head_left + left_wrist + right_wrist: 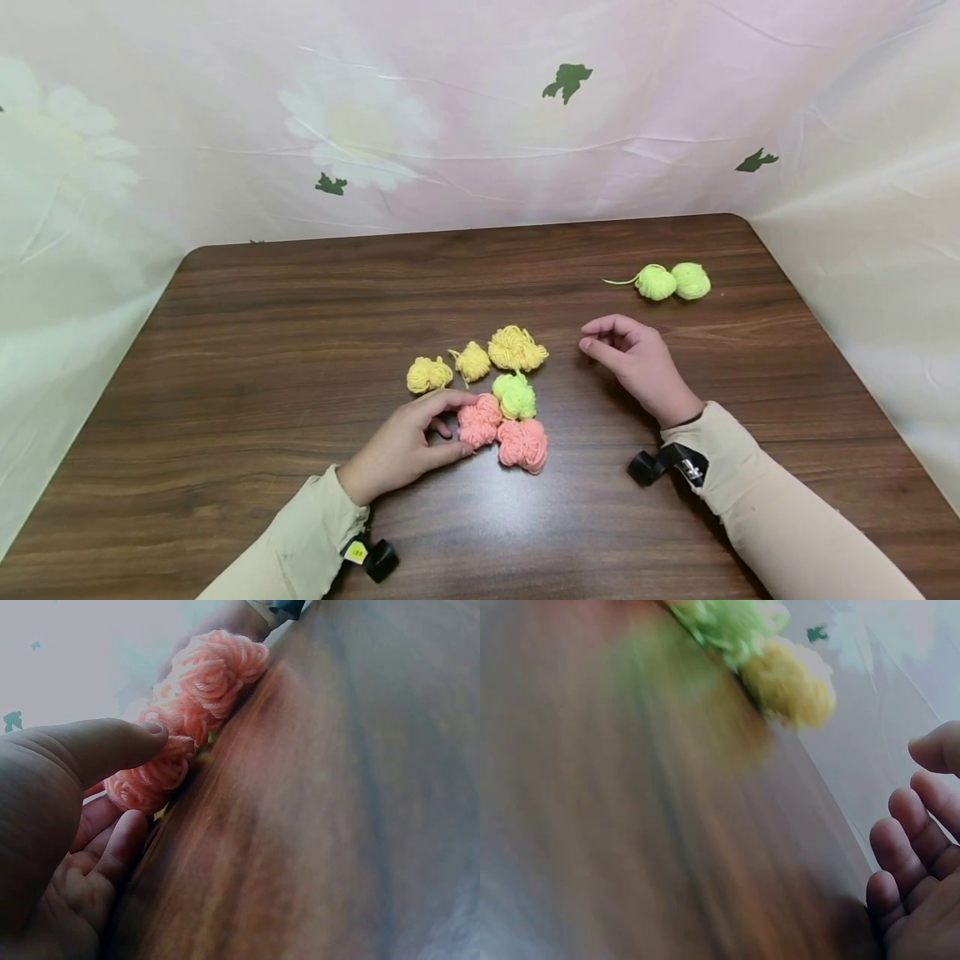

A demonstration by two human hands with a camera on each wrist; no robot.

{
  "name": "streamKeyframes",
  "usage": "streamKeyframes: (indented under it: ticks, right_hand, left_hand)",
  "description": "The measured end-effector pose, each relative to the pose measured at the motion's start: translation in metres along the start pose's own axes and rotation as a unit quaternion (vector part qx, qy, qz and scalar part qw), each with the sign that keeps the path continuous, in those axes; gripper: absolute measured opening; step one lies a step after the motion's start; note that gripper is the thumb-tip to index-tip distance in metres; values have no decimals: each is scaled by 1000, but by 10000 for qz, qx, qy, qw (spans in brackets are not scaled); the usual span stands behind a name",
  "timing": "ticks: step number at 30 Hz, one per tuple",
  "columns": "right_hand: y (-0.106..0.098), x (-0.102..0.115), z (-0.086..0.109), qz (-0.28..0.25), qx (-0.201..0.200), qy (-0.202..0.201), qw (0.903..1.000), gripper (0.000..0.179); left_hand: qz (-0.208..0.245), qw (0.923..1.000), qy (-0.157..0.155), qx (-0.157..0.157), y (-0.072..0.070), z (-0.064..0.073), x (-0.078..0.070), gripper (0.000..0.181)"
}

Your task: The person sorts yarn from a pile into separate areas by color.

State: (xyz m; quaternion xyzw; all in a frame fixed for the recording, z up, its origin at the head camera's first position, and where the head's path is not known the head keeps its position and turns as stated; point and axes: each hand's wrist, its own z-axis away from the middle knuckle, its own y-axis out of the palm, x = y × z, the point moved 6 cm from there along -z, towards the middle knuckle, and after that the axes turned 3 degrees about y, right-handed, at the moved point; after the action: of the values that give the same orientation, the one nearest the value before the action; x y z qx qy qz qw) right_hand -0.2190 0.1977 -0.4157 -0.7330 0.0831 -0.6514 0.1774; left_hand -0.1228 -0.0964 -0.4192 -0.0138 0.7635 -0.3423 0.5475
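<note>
A left pink yarn bundle (479,421) sits near the middle of a dark wood-grain tabletop (300,325), pinched between the thumb and fingers of the person's left hand (405,446); a right pink yarn bundle (522,446) lies just beside it, toward the person's right; a small green yarn ball (514,396) nestles behind the two; beyond these, a loose row of three yellow bundles runs from a left yellow bundle (429,375) through a middle yellow bundle (472,362) to a larger right yellow bundle (517,348); off to the right, the right hand (641,367) holds nothing, its fingers loosely bent; past it, near the far right corner, two lime yarn balls (656,282) sit side by side, one trailing a strand leftward; a pale floral cloth (480,125) hangs behind; both sleeves (795,508) are cream, with a black device (667,465) at each wrist.
</note>
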Motion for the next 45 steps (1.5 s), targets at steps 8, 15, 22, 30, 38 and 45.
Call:
streamKeyframes:
  ticks: [8, 15, 22, 30, 38, 45]
  right_hand:
    - [27, 12, 13, -262, 555, -74, 9981, 17]
    - [47, 20, 23, -520, 994, -112, 9936, 17]
    - [56, 24, 29, -340, 1197, -46, 9922, 18]
    - [63, 27, 31, 51, 1604, -80, 9870, 29]
    - [72, 30, 32, 729, 1963, -260, 9775, 49]
    - [76, 35, 32, 1279, 2099, -421, 9684, 54]
  left_hand:
    - [-4, 10000, 2, 3, 1, 0, 1, 53]
    - [31, 10000, 31, 15, 1, 0, 1, 51]
    - [-13, 10000, -46, 50, 1, 0, 0, 52]
    - [-14, 10000, -18, 47, 1, -1, -1, 53]
    - [-3, 10000, -39, 43, 1, -1, -1, 52]
    - [12, 10000, -41, 26, 2, -1, 0, 52]
